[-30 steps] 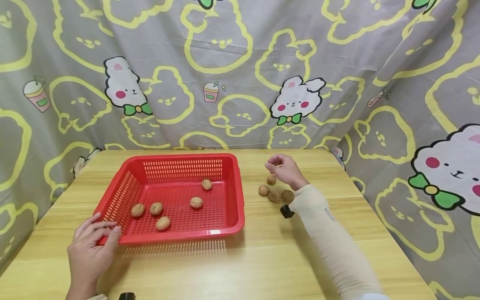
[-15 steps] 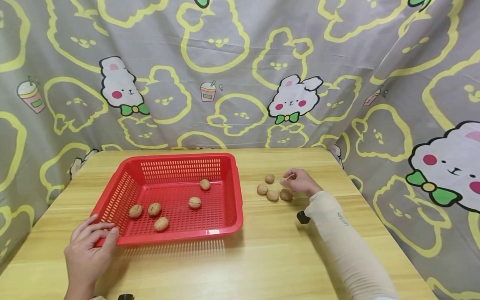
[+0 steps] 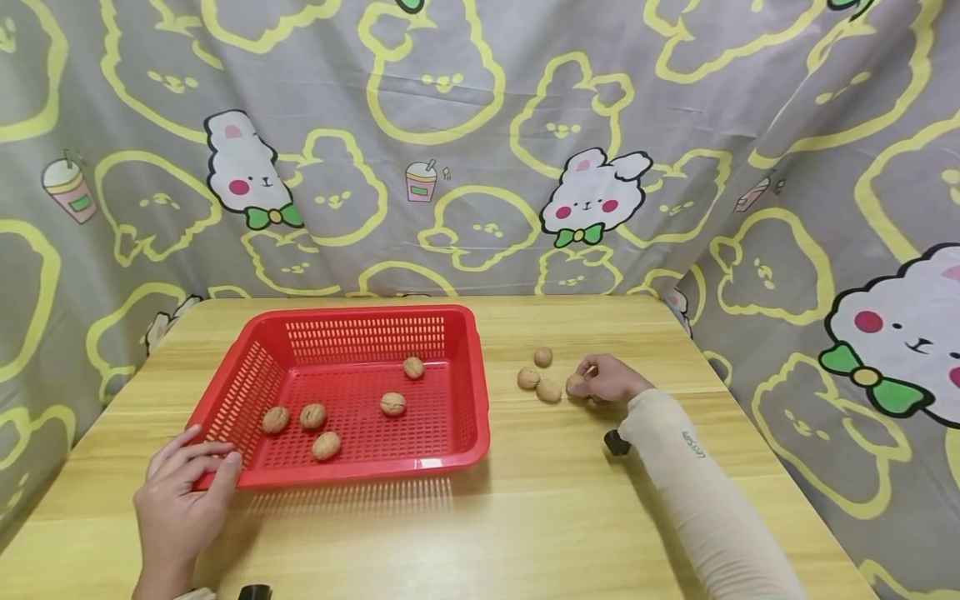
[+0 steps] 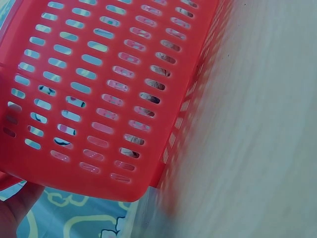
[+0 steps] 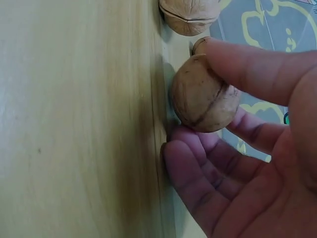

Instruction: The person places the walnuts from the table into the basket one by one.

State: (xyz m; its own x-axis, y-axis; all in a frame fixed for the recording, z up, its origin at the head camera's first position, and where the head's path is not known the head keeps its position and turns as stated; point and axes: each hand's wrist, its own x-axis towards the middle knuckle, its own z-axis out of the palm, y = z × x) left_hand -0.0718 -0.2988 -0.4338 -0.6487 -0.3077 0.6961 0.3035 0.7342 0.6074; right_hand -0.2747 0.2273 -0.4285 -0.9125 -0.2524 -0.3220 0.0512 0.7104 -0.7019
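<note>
My right hand (image 3: 613, 380) pinches a brown walnut (image 5: 203, 96) between thumb and fingers, low at the tabletop right of the basket. Beside it on the table lie a walnut (image 3: 549, 390), another walnut (image 3: 528, 378) and a smaller-looking walnut (image 3: 543, 357) farther back. My left hand (image 3: 180, 500) grips the front left corner of a red plastic basket (image 3: 480, 392), thumb on the rim. Several walnuts lie spread over the basket floor, among them one near the front (image 3: 326, 446). Only part of the left hand shows in the left wrist view, below the basket's slotted wall (image 4: 99, 99).
The basket stands on a wood-grain table (image 3: 525, 517). A grey curtain (image 3: 480, 225) with cartoon prints hangs behind the table and along its right side. Black wrist-camera parts (image 3: 617, 442) show by the right sleeve.
My right hand has moved right and down from above the loose walnuts, and now pinches the rightmost one. The left hand stays at the basket corner.
</note>
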